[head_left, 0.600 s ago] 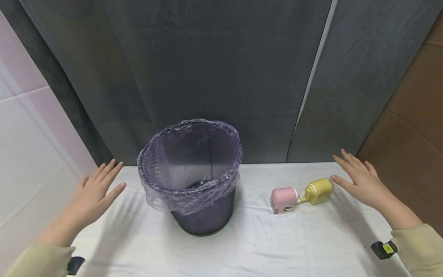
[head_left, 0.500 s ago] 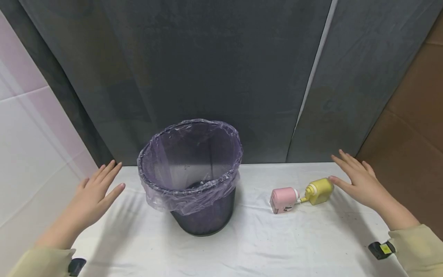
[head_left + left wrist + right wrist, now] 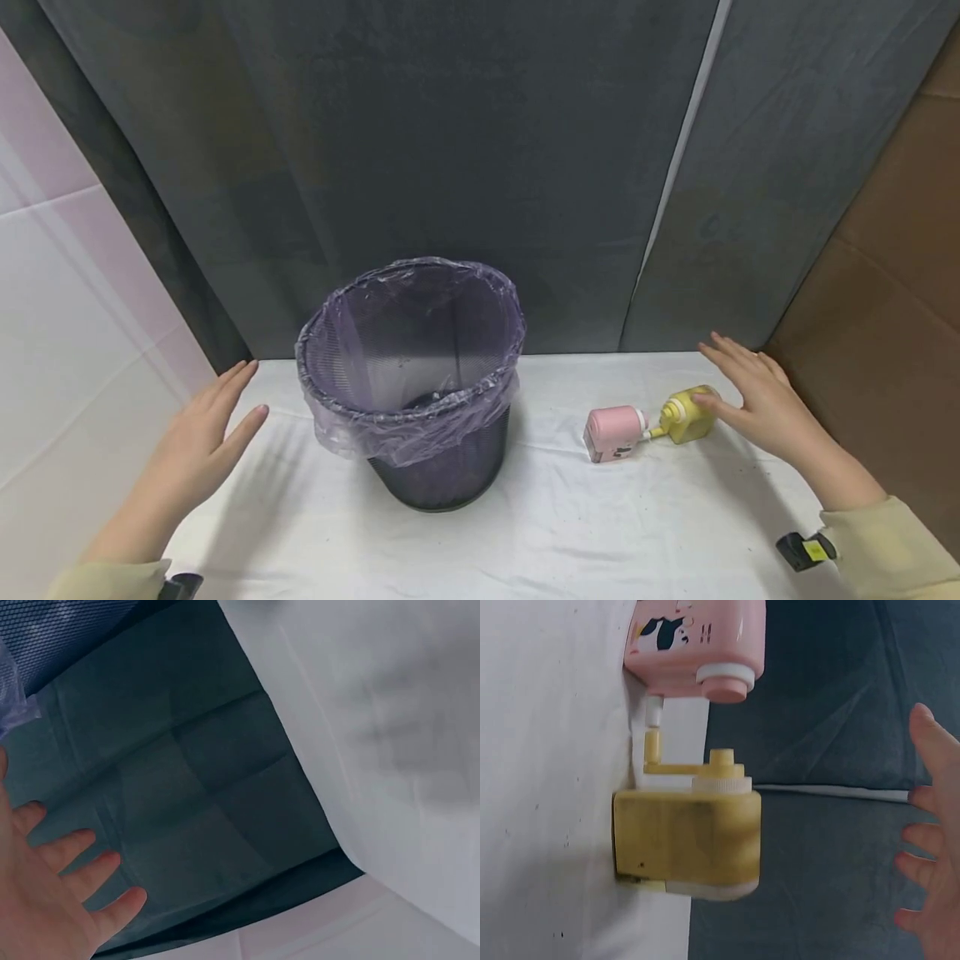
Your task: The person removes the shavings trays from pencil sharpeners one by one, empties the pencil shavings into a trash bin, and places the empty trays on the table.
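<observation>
My left hand (image 3: 191, 446) hangs above the table at the left of a black mesh trash can (image 3: 450, 487), fingers extended, holding nothing. In the left wrist view its fingers are spread and relaxed. My right hand (image 3: 761, 408) hovers with loosely extended fingers over the yellow hand-crank pencil sharpener (image 3: 686, 427), its thumb overlapping it in the head view. The right wrist view shows a gap between that hand and the yellow body. A pink hand-crank pencil sharpener (image 3: 613, 433) with a panda picture lies just left of it, their cranks close together.
A translucent purple bag (image 3: 420, 446) lines the trash can and folds over its rim. White cloth (image 3: 570, 525) covers the table. Dark grey cloth (image 3: 480, 167) stands behind, a whitish panel (image 3: 67, 333) at left and a brown board (image 3: 885, 275) at right.
My right hand has moved left, so its thumb now overlaps the yellow pencil sharpener. The left hand has turned slightly, and its fingers look closer together. The trash can and sharpeners have stayed put.
</observation>
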